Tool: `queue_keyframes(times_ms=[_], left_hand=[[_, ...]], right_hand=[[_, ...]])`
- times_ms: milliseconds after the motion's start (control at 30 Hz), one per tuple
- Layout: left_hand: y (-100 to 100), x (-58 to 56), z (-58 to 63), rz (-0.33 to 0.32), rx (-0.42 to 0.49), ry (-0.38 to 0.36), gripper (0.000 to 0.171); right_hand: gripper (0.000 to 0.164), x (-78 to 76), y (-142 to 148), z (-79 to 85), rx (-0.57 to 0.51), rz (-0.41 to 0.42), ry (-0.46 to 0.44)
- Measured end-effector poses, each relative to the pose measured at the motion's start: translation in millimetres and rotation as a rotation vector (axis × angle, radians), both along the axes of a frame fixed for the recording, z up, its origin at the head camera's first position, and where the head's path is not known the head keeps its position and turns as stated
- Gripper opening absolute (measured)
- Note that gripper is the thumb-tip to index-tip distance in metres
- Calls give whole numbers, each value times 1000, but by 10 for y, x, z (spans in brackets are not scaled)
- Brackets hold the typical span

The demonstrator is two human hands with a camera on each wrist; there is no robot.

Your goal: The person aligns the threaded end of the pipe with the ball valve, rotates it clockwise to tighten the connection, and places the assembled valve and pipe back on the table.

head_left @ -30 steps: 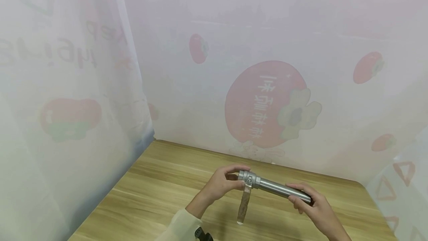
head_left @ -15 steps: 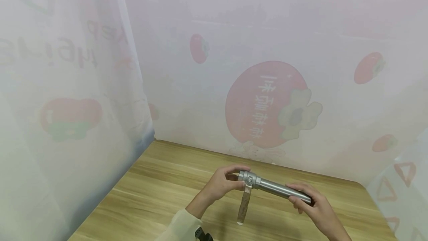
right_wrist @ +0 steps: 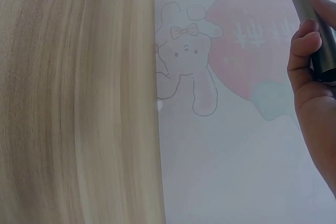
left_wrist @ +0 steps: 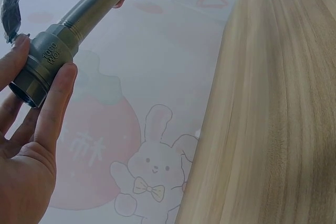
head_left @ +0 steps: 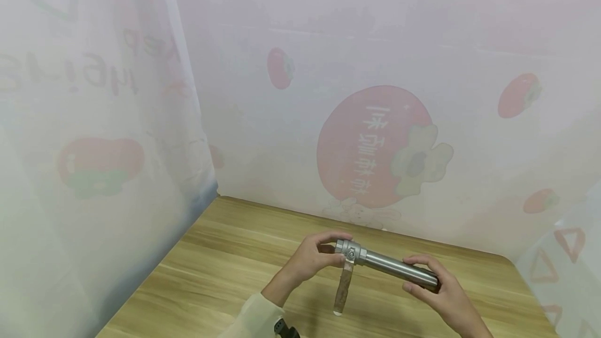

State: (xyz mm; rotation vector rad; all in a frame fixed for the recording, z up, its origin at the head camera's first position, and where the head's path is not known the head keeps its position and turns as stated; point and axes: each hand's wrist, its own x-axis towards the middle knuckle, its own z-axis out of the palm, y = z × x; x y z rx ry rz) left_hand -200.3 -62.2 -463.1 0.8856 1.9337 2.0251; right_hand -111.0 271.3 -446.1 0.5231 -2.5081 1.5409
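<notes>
A silver ball valve (head_left: 351, 251) with a long steel pipe (head_left: 399, 266) on its right side is held up over the table between both hands. My left hand (head_left: 307, 257) grips the valve body by its free end, thumb on the near side and fingers on the far side. From the valve a brownish, wrapped-looking lever handle (head_left: 344, 287) hangs toward me. At the pipe's far right end, my right hand (head_left: 441, 288) holds it between thumb and fingers. In the left wrist view, raised lettering shows on the valve body (left_wrist: 50, 53), whose open end faces the palm.
The wood-grain table (head_left: 225, 254) reaches back to a pale curtain (head_left: 263, 140) printed with red fruit and a bunny. Another curtain (head_left: 94, 233) hangs along the left edge. A dark strap (head_left: 285, 328) sits at the left sleeve.
The right hand's fingers have shifted slightly around the pipe's end, the thumb now lower and a little off its earlier spot. The left hand and valve stay nearly still.
</notes>
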Motion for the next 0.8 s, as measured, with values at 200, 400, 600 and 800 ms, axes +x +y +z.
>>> queue_keyframes(times_ms=[200,400,600,800], left_hand=[[-7,4,9,-1,-8,15,50],[-11,4,13,-1,-14,35,49],[-12,5,16,-6,-13,35,49],[-10,4,14,-13,-8,36,49]], right_hand=[[45,-3,1,-8,2,14,17],[43,7,-4,-4,-21,14,5],[41,6,4,-4,-23,17,27],[40,5,12,-7,-24,28,39]])
